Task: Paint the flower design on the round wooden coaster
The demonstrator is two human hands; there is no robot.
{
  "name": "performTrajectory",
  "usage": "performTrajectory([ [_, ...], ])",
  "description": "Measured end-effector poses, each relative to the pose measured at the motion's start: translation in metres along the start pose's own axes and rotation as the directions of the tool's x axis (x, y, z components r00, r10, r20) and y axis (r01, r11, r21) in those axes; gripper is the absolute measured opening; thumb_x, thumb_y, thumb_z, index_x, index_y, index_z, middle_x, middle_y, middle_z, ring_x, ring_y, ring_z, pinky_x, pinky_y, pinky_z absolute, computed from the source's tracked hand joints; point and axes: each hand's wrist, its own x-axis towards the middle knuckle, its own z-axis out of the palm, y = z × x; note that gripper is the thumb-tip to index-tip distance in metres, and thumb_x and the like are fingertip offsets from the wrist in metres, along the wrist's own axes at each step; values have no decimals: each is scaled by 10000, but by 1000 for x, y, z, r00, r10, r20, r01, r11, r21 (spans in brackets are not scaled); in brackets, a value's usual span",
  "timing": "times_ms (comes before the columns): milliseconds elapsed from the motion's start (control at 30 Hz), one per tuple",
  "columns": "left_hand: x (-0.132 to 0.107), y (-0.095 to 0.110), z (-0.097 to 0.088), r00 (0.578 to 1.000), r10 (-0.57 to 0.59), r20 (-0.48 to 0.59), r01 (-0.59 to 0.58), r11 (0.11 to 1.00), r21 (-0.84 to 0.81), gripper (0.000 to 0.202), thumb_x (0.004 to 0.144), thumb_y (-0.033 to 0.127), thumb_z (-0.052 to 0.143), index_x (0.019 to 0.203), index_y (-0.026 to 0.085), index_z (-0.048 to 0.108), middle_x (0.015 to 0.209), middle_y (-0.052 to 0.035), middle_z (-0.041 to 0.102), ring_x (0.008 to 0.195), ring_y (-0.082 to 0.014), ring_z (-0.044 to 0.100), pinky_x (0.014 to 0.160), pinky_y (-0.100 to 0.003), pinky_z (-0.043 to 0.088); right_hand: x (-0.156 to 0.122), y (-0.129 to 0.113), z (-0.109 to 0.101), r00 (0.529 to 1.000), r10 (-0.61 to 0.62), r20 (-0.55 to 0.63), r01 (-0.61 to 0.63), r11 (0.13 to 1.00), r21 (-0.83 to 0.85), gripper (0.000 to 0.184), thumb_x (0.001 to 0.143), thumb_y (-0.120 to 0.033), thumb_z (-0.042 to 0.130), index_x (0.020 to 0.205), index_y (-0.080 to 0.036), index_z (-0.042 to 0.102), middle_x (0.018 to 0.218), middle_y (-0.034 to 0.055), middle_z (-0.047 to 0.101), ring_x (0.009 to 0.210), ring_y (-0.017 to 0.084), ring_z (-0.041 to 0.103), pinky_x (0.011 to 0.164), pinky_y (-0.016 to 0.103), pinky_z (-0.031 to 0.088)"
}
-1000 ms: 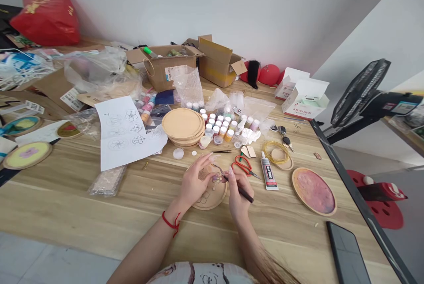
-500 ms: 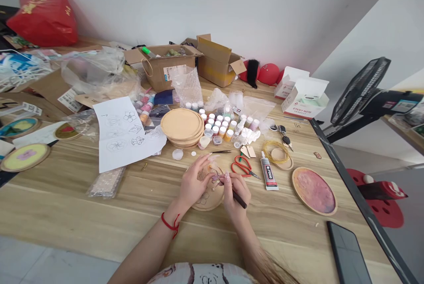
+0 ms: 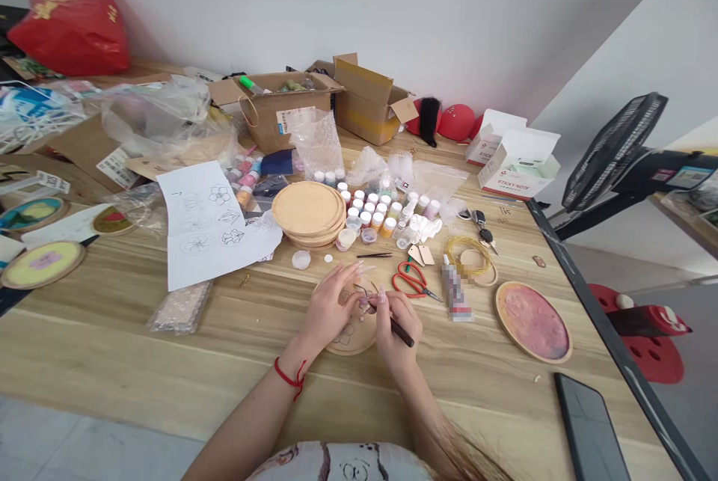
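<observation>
My left hand (image 3: 330, 309) hovers over a round wooden disc (image 3: 351, 339) with pencilled flower outlines. Its fingertips seem to pinch a small pale pink piece (image 3: 364, 304), though the piece is too small to make out well. My right hand (image 3: 398, 325) grips a black-handled tool (image 3: 402, 332), whose thin metal tip reaches toward that piece. Red-handled scissors (image 3: 412, 283) lie just beyond my right hand, and a pair of slim tweezers (image 3: 373, 255) lies beyond my fingertips. A blurred glue tube (image 3: 456, 290) lies further right.
Stacked wooden discs (image 3: 307, 212), several paint pots (image 3: 370, 213) and a drawn flower sheet (image 3: 213, 227) lie ahead. To the right are a brass wire coil (image 3: 464, 254), a pink painted disc (image 3: 532, 322) and a phone (image 3: 590, 429). Cardboard boxes (image 3: 280, 111) stand at the back.
My right hand has moved left, closer to my left hand, and the black handle now tilts more steeply. The view has shifted slightly.
</observation>
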Motion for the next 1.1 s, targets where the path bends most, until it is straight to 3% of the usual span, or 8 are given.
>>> performTrajectory([
  [200,0,3,-1,1000,6,9,-6,1000,-3,468,933,279,598,1386,274,479,1335,-77,646,1283,-243,579,1109,-471,459,-5,-1,4,985,-168,-27,165,982,-89,218,945,-139,521,821,-198,691,800,69,695,723,163,680,661,286,569],
  [400,1,3,-1,1000,14,-4,-14,1000,-28,484,931,312,603,1395,271,473,1317,-96,649,1217,-243,627,1065,-455,497,-7,1,7,970,-243,-22,239,965,-110,190,935,-107,536,866,-207,683,853,73,696,768,166,696,709,298,600],
  [767,1,9,-3,1000,0,-14,1,1000,14,472,924,326,599,1379,262,494,1257,-84,684,1187,-246,634,1064,-459,484,-10,-1,5,969,-242,-42,239,969,-58,186,922,-146,601,1000,-236,744,943,78,768,836,208,750,780,355,636],
  [1000,1,10,-3,999,22,-27,-19,995,102,458,916,351,618,1356,269,522,1215,-68,703,1168,-241,634,1052,-454,483,-10,0,5,963,-236,-132,225,970,-92,123,888,-148,644,855,-225,734,829,61,773,711,192,745,677,322,636],
  [1100,2,9,-3,998,50,-24,-47,994,102,472,914,308,622,1369,269,501,1219,-63,705,1163,-239,631,1060,-465,470,-7,-3,5,974,-204,-100,197,978,-71,150,900,-156,629,791,-212,716,770,54,757,670,172,728,650,295,620],
])
